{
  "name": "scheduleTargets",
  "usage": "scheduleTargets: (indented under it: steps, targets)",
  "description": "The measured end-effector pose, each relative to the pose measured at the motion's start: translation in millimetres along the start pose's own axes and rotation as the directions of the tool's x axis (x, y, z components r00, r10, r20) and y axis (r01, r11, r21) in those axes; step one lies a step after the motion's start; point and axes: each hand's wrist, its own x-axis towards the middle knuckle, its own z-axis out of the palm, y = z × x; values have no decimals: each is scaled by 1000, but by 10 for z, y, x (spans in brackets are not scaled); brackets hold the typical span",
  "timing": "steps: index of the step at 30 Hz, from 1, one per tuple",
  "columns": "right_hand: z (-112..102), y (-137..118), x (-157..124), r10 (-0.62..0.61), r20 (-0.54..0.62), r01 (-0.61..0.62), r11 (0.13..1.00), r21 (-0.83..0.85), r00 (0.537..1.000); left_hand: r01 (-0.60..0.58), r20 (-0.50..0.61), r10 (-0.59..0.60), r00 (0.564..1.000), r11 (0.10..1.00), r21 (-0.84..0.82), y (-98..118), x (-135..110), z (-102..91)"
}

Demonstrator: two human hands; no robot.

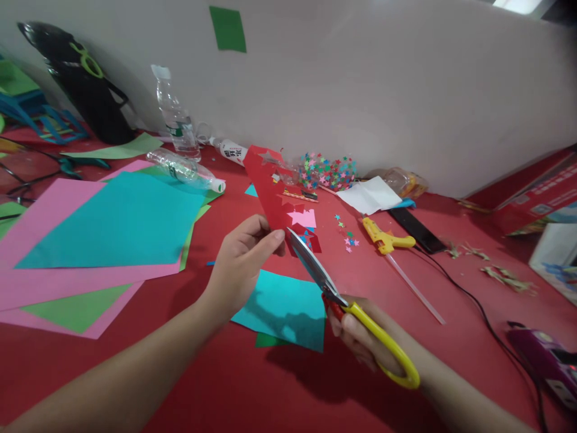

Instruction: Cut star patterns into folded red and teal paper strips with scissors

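Pinched between the thumb and fingers of my left hand (241, 261) is a sheet of red paper (270, 195), with star-shaped holes and a jagged cut edge. My right hand (360, 331) grips a pair of scissors (315, 270) with yellow and red handles. The blade tips are at the paper's lower edge, close to my left thumb, and the blades look nearly closed. Beneath both hands, a turquoise sheet (288, 313) lies on the red table (216, 385), over a bit of green paper. Small colourful stars (349, 240) are scattered to the right of the red paper.
Turquoise, pink and green sheets (121, 222) overlap at left. Plastic bottles (175, 120) and a black flask (85, 84) stand near the wall. At right are a yellow glue gun (387, 236) with its cord, a black phone (417, 230) and a purple device (543, 361).
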Motion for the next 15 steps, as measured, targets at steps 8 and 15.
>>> scheduleTargets:
  steps: [8,15]
  targets:
    - [63,2,18,25,-30,-25,1000,9,999,10,-10,-10,1000,1000,29,-2,6,-2]
    - [46,46,15,-27,-17,27,999,-27,999,3,-4,-3,1000,1000,17,9,9,10]
